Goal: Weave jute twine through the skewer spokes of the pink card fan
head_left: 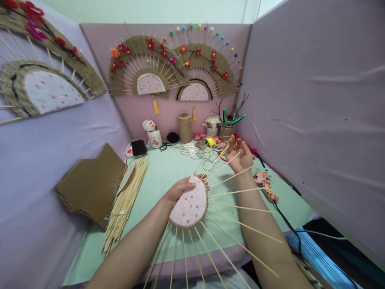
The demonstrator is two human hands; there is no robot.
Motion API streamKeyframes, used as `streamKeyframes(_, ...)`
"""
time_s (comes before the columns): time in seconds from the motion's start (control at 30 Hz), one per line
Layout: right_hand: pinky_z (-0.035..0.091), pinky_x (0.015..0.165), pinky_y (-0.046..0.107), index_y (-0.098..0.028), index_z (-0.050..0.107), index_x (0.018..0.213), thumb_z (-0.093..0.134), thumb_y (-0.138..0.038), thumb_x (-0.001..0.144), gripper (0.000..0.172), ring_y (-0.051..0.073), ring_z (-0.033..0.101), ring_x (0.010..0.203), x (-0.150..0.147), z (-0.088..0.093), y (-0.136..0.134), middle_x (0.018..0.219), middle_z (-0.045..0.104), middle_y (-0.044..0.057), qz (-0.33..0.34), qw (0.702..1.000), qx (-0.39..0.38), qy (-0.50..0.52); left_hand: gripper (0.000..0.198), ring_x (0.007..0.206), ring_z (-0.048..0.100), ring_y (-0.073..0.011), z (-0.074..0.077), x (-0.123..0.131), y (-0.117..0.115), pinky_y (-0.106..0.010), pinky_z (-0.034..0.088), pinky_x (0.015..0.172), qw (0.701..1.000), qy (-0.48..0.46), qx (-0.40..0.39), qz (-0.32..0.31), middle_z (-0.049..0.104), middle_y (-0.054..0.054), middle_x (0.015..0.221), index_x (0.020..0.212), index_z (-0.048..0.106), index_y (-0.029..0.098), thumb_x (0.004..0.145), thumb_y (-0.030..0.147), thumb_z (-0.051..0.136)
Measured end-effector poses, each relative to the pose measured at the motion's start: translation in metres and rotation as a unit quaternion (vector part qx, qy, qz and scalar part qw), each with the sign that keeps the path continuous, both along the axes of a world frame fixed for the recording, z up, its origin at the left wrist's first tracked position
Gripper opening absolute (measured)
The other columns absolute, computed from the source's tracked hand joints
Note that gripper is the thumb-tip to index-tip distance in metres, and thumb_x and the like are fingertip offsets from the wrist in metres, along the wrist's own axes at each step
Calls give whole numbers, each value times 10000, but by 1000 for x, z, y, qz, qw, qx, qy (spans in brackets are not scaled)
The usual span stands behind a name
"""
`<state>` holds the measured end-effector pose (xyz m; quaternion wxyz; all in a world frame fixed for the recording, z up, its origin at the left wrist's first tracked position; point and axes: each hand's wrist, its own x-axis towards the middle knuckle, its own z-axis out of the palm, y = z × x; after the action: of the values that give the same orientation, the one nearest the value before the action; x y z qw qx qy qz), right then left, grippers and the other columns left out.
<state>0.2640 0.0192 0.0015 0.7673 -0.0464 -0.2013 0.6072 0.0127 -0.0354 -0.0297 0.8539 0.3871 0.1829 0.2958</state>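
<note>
Many thin pale wooden sticks (225, 204) spread like rays from the curved edge of a pinkish-white half-round piece with red dots (189, 204), which is held above the light green counter (162, 164). The left hand (179, 189) pinches this piece, thumb on its face and fingers behind. The right hand (240, 156) is raised beside the upper stick ends, fingers bent; whether they pinch one, I cannot tell.

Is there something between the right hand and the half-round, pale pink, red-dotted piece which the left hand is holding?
Yes: several thin, straight, pale wooden-looking sticks, fanning from the curved edge of the half-round, pale pink, red-dotted piece, span the gap to the right hand. The left hand grips the piece's straight side.
</note>
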Motion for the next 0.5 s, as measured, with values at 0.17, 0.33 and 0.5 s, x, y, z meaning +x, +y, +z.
streamKeyframes(0.17,503,896,281,-199,677,807,446,-301,875,262,107,632,1002,3,0,-2,949,716,18,-21,997,45,51,494,953,647,-247,0,1,-1,-328,478,822,1000,-3,-2,-5,686,-133,986,1197,554,107,710,130,632)
streamKeyframes(0.33,514,894,312,-189,658,778,521,-254,829,160,137,628,1012,-1,-5,8,934,715,34,11,999,-30,-6,488,952,648,-249,1,2,-2,-331,481,822,1000,3,-4,-1,683,-134,1008,1186,563,114,705,135,640)
streamKeyframes(0.5,536,797,238,-186,639,721,594,-185,759,59,128,655,870,-40,-22,21,802,708,25,48,982,-141,-119,515,925,654,-232,2,2,-3,-305,489,791,1000,1,7,-9,684,-129,1002,1206,548,114,703,162,647)
